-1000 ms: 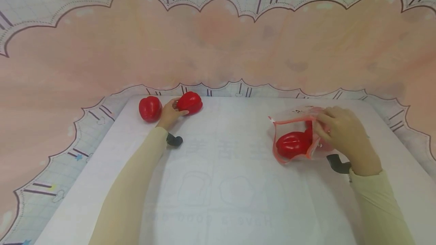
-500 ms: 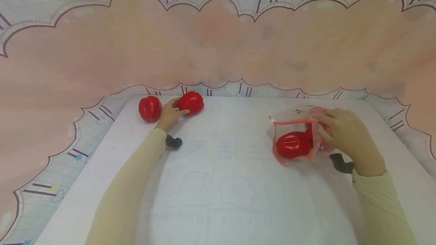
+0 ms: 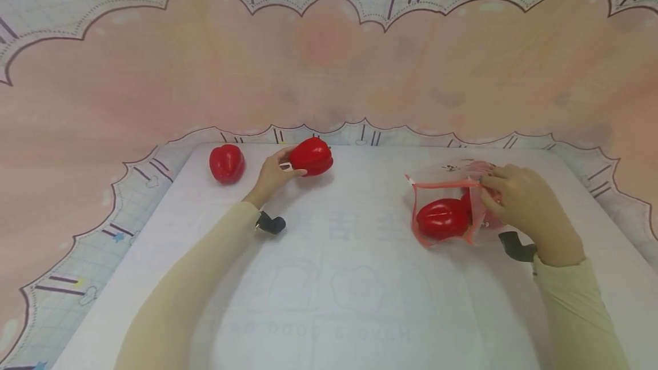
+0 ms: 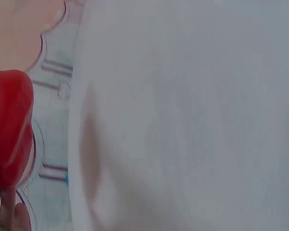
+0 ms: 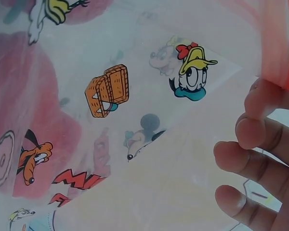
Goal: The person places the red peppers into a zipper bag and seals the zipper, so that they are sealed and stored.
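Observation:
My left hand (image 3: pixel 272 179) grips a red bell pepper (image 3: pixel 312 157) between thumb and fingers, held above the back of the table. In the left wrist view, only part of this pepper (image 4: pixel 8 127) and some fingertips appear at the left edge. On the right, my right hand (image 3: pixel 532 204) pinches the rim of a clear zip bag (image 3: pixel 437 184) with a red edge. Its mouth gapes toward the left. Inside lies a red bell pepper (image 3: pixel 443 218), with more red behind it, partly hidden. The right wrist view shows cartoon prints on the bag (image 5: pixel 183 144).
Another red bell pepper (image 3: pixel 227 164) sits at the table's back left. The white table (image 3: pixel 349 278) has faint printing under its cover. A patterned cloth (image 3: pixel 329 73) hangs behind the back edge. Each wrist carries a black camera mount (image 3: pixel 271 223).
My left hand has moved right and lifted the red bell pepper away from the one at the back left. The right hand has shifted slightly right, still pinching the bag's rim.

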Motion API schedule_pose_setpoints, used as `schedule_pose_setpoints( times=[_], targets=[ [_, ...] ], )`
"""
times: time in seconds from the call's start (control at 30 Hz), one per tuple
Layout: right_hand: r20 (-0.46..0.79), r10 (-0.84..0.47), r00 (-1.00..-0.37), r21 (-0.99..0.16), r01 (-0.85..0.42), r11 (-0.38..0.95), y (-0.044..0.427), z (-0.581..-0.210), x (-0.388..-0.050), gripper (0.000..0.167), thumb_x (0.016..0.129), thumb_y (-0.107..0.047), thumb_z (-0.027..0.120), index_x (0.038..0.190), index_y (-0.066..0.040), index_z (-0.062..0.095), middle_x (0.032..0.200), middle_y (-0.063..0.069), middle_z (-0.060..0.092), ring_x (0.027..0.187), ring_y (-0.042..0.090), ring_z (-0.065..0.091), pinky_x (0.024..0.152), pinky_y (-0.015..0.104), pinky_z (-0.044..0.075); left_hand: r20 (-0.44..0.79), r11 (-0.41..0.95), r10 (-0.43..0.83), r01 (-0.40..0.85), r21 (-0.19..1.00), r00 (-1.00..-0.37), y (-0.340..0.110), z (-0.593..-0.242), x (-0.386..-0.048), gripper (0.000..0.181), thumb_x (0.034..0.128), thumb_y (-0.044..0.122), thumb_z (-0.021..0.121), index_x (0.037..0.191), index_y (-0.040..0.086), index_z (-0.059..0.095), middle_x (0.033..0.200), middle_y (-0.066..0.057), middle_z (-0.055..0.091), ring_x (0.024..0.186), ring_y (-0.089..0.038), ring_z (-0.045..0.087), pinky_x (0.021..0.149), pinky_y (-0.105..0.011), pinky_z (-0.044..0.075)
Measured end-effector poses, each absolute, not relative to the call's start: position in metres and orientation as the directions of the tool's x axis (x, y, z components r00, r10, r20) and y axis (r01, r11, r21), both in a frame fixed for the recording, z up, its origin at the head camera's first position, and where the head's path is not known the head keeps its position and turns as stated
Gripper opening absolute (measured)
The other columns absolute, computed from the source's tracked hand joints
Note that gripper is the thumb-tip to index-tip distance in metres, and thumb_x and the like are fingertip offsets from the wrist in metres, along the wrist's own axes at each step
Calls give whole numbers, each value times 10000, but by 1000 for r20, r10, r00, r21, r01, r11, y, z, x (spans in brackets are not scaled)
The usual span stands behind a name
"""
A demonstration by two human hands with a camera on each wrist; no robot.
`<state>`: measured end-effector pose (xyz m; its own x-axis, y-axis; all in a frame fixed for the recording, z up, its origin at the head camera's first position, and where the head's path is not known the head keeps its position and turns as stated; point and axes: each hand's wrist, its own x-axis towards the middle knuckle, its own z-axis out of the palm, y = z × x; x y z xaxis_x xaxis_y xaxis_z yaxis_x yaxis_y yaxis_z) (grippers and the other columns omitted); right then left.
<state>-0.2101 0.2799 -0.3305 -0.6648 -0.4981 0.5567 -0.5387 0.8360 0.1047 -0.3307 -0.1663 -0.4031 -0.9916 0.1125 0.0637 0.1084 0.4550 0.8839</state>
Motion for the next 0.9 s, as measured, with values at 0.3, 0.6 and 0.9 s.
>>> schedule_pose_setpoints(
  times=[0.3,0.6,0.9],
  targets=[
    [525,-471,-708,84,-508,857,280,-331,-208,222,695,-56,694,899,28,717,667,125,608,575,249,505,578,453,486,84,438,214,173,882,-973,-128,-397,-301,654,810,212,735,1395,170,443,1342,-76,540,1221,-259,493,1020,-426,450],
    [553,-470,-687,47,-538,842,279,-329,-207,236,684,-46,712,897,56,706,773,203,673,638,320,595,643,508,520,43,446,291,175,878,-956,-96,-397,-280,663,783,222,759,1378,202,466,1332,-47,549,1202,-248,512,989,-407,478],
    [565,-526,-636,71,-597,799,283,-329,-209,222,666,-54,718,871,30,701,715,145,644,596,258,542,580,452,504,68,440,346,226,869,-936,-74,-396,-268,657,772,200,769,1364,192,486,1338,-33,553,1183,-231,519,967,-389,495]
  ],
)
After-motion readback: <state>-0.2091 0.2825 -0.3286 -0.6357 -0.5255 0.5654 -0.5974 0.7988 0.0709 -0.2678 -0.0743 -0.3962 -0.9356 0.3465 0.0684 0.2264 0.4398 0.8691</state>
